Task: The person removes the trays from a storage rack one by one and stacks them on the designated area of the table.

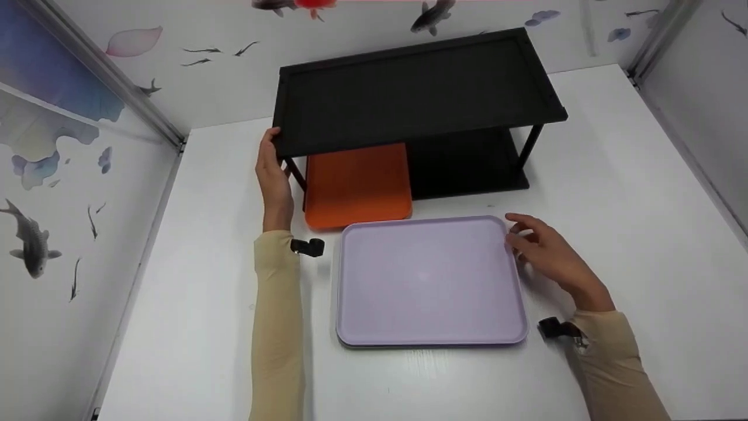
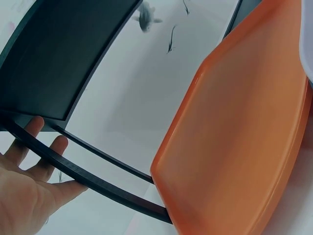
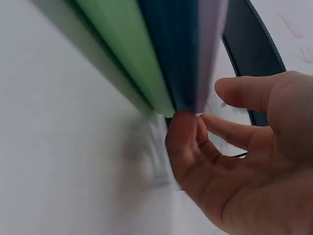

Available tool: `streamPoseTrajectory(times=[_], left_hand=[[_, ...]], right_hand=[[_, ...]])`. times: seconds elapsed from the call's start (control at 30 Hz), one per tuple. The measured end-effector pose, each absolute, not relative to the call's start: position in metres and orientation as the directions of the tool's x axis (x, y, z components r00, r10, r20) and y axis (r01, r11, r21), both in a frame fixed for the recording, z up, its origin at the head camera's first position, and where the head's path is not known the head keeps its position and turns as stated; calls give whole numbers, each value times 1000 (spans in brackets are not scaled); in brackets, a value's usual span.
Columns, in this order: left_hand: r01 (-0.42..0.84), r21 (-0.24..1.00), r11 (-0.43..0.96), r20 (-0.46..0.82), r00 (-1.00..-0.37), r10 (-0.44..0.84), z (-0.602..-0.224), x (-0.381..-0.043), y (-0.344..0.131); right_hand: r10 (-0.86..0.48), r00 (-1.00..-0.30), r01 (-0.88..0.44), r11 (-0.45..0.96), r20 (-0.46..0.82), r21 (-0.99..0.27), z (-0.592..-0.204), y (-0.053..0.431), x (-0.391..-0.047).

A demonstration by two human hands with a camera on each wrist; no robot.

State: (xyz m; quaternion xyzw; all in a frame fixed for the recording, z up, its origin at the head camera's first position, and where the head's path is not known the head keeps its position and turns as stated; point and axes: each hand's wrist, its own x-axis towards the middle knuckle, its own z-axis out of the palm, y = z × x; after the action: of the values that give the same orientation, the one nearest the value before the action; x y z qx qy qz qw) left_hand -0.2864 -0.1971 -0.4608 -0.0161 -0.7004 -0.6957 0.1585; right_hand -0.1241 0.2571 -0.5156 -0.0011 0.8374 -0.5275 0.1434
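Observation:
A black two-tier rack (image 1: pixel 409 93) stands at the back of the table. My left hand (image 1: pixel 274 181) holds its upper left corner, fingers around the shelf edge and a post (image 2: pixel 93 178). On the rack's lower shelf, at the left, lies an orange tray (image 1: pixel 357 187), its front sticking out. A lilac tray (image 1: pixel 429 280) tops a stack in front of the rack. The right wrist view shows a dark blue tray (image 3: pixel 171 44) and a green tray (image 3: pixel 122 39) beneath it. My right hand (image 1: pixel 546 254) touches the stack's right edge with fingertips, thumb apart from it.
A white table (image 1: pixel 198 292) lies under everything. Walls with painted fish (image 1: pixel 34 240) border it at the left and back, and another wall (image 1: pixel 701 99) stands at the right. The lower shelf (image 1: pixel 467 164) is bare to the right of the orange tray.

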Motion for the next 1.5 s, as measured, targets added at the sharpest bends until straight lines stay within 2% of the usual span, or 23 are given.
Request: streamPoseTrajectory(times=[0.23, 0.5, 0.7, 0.97, 1.37, 1.5], left_hand=[[247, 968, 31, 248, -945, -214, -462, -289, -200], [241, 970, 14, 238, -948, -212, -462, -289, -197], [237, 971, 33, 238, -948, -213, -462, -288, -198], [224, 974, 38, 226, -950, -214, -461, -288, -196], [234, 972, 14, 231, -949, -213, -462, -291, -196], [233, 972, 18, 231, -950, -208, -463, -290, -197]], right_hand=[[-150, -971, 107, 421, -186, -901, -478, 244, -139], [-247, -945, 141, 290, -217, -946, -447, 197, -185], [-291, -920, 122, 420, -261, -899, -456, 157, -216], [-220, -898, 173, 622, -382, -764, -477, 121, -240], [-203, -865, 282, 559, -458, -780, -487, 99, -248], [-214, -852, 324, 500, -477, -803, -489, 98, -248]])
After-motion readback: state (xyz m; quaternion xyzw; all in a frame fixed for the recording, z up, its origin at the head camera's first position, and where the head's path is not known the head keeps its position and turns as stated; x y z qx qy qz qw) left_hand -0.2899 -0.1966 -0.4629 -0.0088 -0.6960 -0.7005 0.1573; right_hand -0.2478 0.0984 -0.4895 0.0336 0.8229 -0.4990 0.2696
